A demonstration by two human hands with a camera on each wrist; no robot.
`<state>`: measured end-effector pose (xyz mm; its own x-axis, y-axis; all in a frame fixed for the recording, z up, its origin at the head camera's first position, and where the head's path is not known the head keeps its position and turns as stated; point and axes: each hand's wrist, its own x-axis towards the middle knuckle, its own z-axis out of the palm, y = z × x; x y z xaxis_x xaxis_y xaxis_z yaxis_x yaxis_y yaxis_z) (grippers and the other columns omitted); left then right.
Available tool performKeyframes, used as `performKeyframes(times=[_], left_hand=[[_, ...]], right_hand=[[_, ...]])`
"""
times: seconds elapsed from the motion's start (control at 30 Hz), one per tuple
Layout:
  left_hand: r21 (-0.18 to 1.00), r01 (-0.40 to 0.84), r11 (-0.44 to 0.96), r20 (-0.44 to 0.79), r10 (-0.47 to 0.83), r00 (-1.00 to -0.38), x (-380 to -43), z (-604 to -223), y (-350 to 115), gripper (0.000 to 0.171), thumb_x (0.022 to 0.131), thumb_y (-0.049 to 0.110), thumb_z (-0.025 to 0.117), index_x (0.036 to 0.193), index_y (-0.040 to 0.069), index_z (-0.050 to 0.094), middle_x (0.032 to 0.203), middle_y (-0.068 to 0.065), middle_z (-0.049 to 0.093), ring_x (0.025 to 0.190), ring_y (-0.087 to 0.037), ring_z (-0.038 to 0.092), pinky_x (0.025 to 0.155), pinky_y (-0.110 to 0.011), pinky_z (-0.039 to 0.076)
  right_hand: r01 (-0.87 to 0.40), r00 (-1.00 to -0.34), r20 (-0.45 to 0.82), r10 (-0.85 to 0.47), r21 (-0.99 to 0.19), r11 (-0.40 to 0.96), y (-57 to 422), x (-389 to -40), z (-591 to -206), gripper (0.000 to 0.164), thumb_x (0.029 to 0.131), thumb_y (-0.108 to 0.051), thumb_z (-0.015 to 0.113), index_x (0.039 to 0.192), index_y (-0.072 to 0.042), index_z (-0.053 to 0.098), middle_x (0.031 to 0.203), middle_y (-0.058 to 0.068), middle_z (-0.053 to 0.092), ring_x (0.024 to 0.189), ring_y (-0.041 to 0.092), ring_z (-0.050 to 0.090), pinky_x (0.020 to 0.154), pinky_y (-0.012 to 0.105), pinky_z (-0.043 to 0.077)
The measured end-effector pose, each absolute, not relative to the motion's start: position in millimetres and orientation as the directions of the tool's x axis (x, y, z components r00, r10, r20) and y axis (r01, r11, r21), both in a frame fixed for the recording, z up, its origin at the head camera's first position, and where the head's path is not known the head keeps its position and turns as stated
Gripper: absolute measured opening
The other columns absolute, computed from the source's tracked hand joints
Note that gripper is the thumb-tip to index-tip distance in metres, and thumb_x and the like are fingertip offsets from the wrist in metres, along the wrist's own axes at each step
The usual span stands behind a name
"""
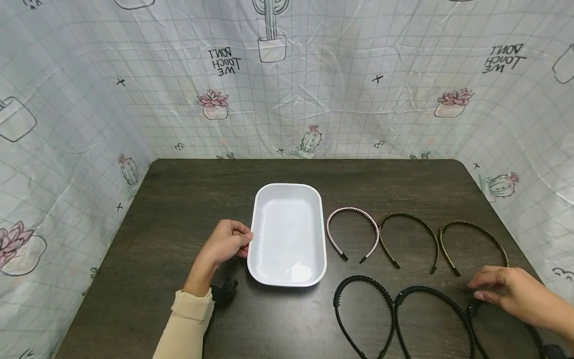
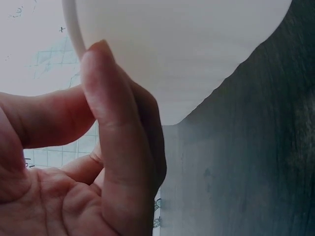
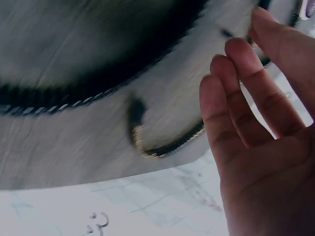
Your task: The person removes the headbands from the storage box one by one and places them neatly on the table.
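Observation:
My left hand (image 1: 227,242) pinches the left rim of a white rectangular tray (image 1: 287,234) on the table. In the left wrist view its fingertips (image 2: 101,59) lie against the tray wall (image 2: 162,44). On the right, my right hand (image 1: 508,291) hovers with relaxed fingers between a gold-brown headband (image 1: 475,224) and a black headband (image 1: 533,329) that it partly covers. Nothing lies between its fingers in the right wrist view, where the black headband (image 3: 162,56) curves past them and the gold-brown one (image 3: 170,146) shows behind.
A pink headband (image 1: 353,209) and another gold-brown headband (image 1: 409,215) lie right of the tray. Nearer me are two more black headbands, one left (image 1: 363,278) and one in the middle (image 1: 428,288). A patterned curtain (image 1: 341,94) borders the dark table (image 1: 179,199).

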<state>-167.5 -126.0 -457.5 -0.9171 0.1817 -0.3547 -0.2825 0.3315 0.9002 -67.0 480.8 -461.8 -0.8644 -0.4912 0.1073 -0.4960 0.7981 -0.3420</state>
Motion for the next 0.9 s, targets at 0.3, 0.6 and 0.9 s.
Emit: performKeyframes(times=[0.3, 0.6, 0.9], left_hand=[[0.899, -0.270, 0.346, -0.344, 0.173, -0.923, -165, -457, -126, 0.019, 0.103, 0.003, 0.060, 0.111, -0.013, 0.066, 0.082, -0.015, 0.070, 0.067, -0.015, 0.067, 0.062, -0.028, 0.062], [0.902, -0.267, 0.340, -0.339, 0.172, -0.925, -163, -456, -126, 0.019, 0.103, 0.003, 0.061, 0.111, -0.013, 0.066, 0.083, -0.017, 0.071, 0.067, -0.015, 0.066, 0.061, -0.028, 0.062], [0.910, -0.222, 0.349, -0.288, 0.150, -0.946, -161, -460, -125, 0.016, 0.102, 0.002, 0.061, 0.107, -0.012, 0.068, 0.082, -0.016, 0.070, 0.066, -0.014, 0.064, 0.060, -0.028, 0.061]], right_hand=[[-0.413, -0.910, 0.169, -0.379, -0.292, 0.862, 445, -66, -448, 0.018, 0.082, -0.012, 0.088, 0.094, -0.021, 0.077, 0.087, -0.014, 0.071, 0.079, -0.014, 0.057, 0.066, 0.009, 0.045], [-0.356, -0.931, 0.209, -0.301, -0.330, 0.874, 428, -70, -450, 0.018, 0.083, -0.007, 0.087, 0.096, -0.017, 0.079, 0.090, -0.006, 0.076, 0.080, -0.014, 0.059, 0.066, 0.008, 0.046], [-0.296, -0.946, 0.247, -0.209, -0.403, 0.866, 408, -71, -446, 0.015, 0.086, -0.007, 0.085, 0.098, -0.014, 0.080, 0.090, -0.003, 0.078, 0.080, -0.014, 0.060, 0.065, 0.009, 0.048]])
